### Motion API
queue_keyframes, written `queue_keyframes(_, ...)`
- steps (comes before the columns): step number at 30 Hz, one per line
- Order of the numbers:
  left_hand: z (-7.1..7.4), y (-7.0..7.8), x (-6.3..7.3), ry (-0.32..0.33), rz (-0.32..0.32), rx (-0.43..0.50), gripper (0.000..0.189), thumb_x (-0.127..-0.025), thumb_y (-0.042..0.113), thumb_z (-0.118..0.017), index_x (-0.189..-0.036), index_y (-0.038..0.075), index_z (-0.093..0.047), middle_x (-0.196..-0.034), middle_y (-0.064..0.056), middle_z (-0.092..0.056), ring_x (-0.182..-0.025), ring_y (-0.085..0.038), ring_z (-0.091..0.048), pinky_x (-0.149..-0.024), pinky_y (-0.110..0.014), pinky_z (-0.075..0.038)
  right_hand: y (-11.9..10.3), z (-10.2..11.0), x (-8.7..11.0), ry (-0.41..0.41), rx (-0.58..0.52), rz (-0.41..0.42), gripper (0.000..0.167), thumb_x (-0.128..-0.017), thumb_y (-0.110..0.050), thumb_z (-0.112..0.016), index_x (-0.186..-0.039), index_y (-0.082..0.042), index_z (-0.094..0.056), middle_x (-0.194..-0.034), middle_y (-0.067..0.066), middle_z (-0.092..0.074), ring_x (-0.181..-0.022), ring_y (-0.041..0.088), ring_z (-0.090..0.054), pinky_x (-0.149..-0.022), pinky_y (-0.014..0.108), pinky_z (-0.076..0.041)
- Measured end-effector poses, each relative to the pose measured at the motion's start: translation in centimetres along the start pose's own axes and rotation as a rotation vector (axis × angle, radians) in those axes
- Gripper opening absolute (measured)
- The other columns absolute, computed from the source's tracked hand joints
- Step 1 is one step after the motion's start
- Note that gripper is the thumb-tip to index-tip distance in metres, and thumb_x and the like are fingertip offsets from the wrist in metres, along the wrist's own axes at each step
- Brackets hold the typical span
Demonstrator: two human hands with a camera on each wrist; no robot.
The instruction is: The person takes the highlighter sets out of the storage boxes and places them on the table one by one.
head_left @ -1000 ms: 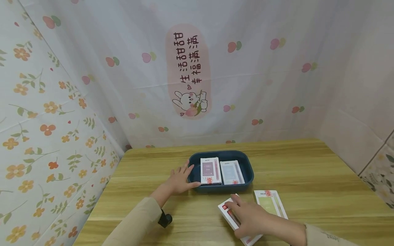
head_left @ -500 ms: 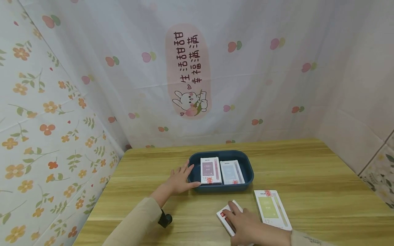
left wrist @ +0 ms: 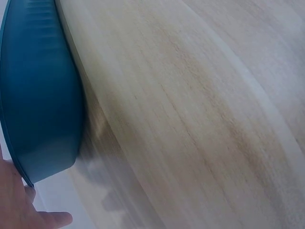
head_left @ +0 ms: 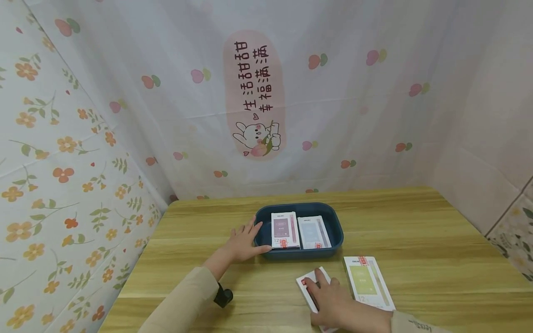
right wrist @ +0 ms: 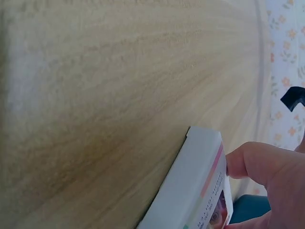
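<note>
A dark blue bin (head_left: 329, 252) stands on the table with two white boxes inside: a purple-panelled box (head_left: 281, 229) on the left and a pale-blue one (head_left: 313, 232) beside it. My left hand (head_left: 243, 244) rests on the bin's left end with its fingers spread and straight. My right hand (head_left: 333, 300) grips a white highlighter box (head_left: 306, 282) in front of the bin, covering much of it. In the right wrist view, printed lettering and a coloured stripe show along the side of that highlighter box (right wrist: 190, 183). To its right lies a green-panelled box (head_left: 364, 280).
The wood-grain table (head_left: 424, 259) stretches to a patterned curtain (head_left: 354, 115) at the back. A floral cloth (head_left: 75, 185) hangs along the left. A black wrist mount (head_left: 223, 296) sits by my left sleeve.
My right hand, with the highlighter box, has shifted slightly left and lower, uncovering more of the green-panelled box. The left hand and the bin have stayed put.
</note>
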State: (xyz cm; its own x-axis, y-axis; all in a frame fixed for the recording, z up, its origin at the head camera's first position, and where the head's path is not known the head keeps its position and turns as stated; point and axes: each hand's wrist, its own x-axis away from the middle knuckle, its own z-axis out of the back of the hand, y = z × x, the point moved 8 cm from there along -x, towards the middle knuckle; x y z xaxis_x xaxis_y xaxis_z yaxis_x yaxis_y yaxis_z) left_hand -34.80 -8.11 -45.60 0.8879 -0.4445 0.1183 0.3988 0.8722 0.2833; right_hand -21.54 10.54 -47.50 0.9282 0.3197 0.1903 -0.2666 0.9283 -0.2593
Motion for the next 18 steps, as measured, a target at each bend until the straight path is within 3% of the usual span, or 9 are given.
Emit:
queue_keyframes(8,0.0,0.1,0.1,-0.004,0.000,0.003,0.090,-0.079,0.072,-0.042,-0.147,0.016,-0.021,-0.154,-0.011,-0.006,-0.133,-0.045,-0.022,-0.102,-0.066,-0.012,-0.3,0.8,0.1,0.128,0.209,0.027,0.069,-0.062,-0.046,-0.071,-0.119,-0.010,-0.054,-0.102,0.021,-0.049,-0.064,0.029,-0.049,-0.053,0.039,-0.043)
queue_keyframes(18,0.1,0.1,0.2,-0.010,0.004,0.017,0.091,-0.079,0.072,-0.043,-0.147,0.016,-0.020,-0.154,-0.011,-0.005,-0.133,-0.045,-0.021,-0.102,-0.066,-0.011,0.4,1.4,0.0,0.152,0.225,-0.028,0.068,-0.064,-0.046,-0.071,-0.115,-0.005,-0.057,-0.093,0.025,-0.049,-0.063,0.030,-0.053,-0.051,0.040,-0.046)
